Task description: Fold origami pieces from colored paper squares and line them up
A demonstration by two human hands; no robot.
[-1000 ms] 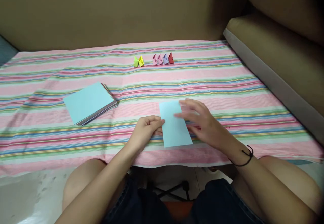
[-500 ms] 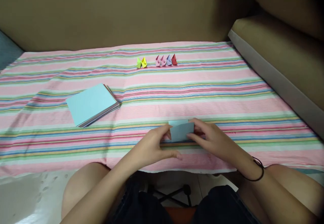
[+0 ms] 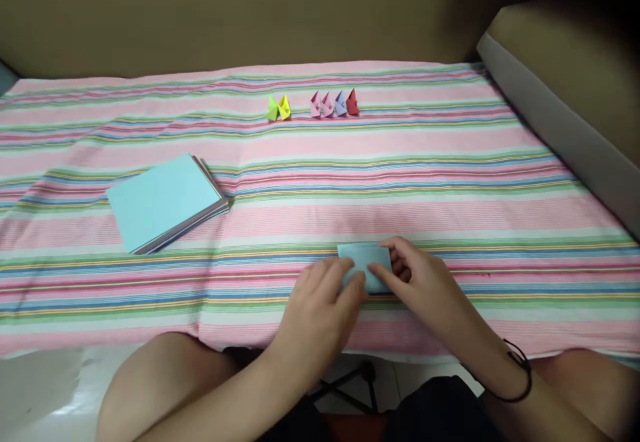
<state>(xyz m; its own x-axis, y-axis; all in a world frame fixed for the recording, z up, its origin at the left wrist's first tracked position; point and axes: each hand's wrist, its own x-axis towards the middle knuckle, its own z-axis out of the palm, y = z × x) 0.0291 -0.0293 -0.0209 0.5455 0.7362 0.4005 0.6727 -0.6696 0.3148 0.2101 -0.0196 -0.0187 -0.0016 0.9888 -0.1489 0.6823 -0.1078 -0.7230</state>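
A small sheet of light blue paper (image 3: pixel 367 254), folded over into a flat rectangle, lies on the striped cloth near its front edge. At its right side my right hand (image 3: pixel 413 272) grips it, thumb on top and the other fingers curled by the far right corner. My left hand (image 3: pixel 320 302) is bent over the lower left part, thumb and fingertips pressed to the paper and hiding that corner. Beyond, on the cloth, stand small folded-paper pieces: a green one (image 3: pixel 272 109), a yellow one (image 3: pixel 284 107), two pink ones (image 3: pixel 321 105), a lilac one (image 3: pixel 341 104) and a red one (image 3: pixel 353 103).
A stack of coloured paper (image 3: pixel 163 199), light blue on top, lies to the left on the striped cloth (image 3: pixel 400 212). A brown cushioned backrest (image 3: pixel 225 15) rises behind, and a cushion (image 3: pixel 565 102) borders the right side.
The paper's near flap has come down flat over the rest of the sheet. My left hand has shifted from the left edge to on top of the paper. The view has tilted slightly.
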